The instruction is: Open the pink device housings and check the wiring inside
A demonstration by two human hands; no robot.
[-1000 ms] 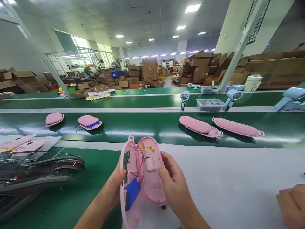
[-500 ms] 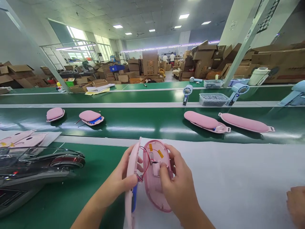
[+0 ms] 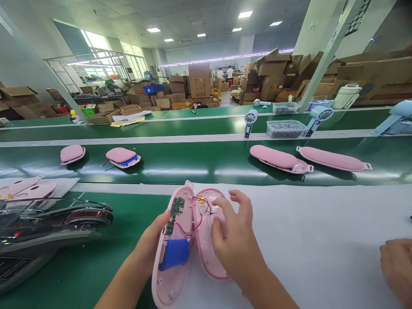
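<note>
My left hand [image 3: 151,242] grips the left pink shell half [image 3: 170,274] from its outer edge. That half lies open and shows a blue battery [image 3: 174,254] and a small green circuit board [image 3: 177,209]. Red wires [image 3: 199,210] run across to the right pink shell half [image 3: 206,253]. My right hand [image 3: 233,238] rests on this second half, its fingers spread over the inside near the wires. Both halves sit side by side, inner faces up, above the white sheet [image 3: 309,240].
A green conveyor belt [image 3: 199,165] carries several pink shells: two at the left [image 3: 120,156], two long ones at the right [image 3: 278,159]. A dark glossy machine [image 3: 48,227] stands at my left. Another person's hand [image 3: 397,266] enters at the lower right. Trays of screws [image 3: 285,128] and blue fans [image 3: 317,118] stand behind.
The left shell half has swung open from edge-on to flat, showing its battery and board. My right fingers moved from pressing the white part to spreading over the right half.
</note>
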